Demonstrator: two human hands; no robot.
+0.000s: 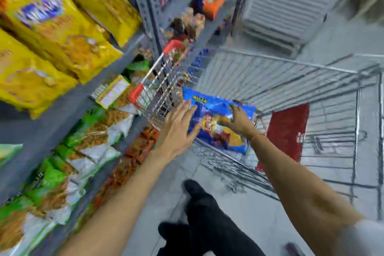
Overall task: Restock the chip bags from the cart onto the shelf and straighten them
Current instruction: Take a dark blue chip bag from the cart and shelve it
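A blue chip bag (209, 110) with a red and yellow logo is held over the near corner of the wire shopping cart (291, 81). My right hand (239, 119) grips it from the right side, fingers curled over its face. My left hand (178, 129) is spread open at the bag's left edge, fingertips touching or nearly touching it. The shelf (62, 110) stands to my left, with yellow bags (52, 27) on the upper level and green and white bags (87, 131) on the level below. The picture is blurred.
A red flap (288, 129) sits inside the cart by its handle end. Orange and dark bags (216, 0) fill the further shelf bay. A grey slatted pallet (291, 2) leans at the aisle's end. My dark trouser legs and shoes (199, 214) stand on the grey floor.
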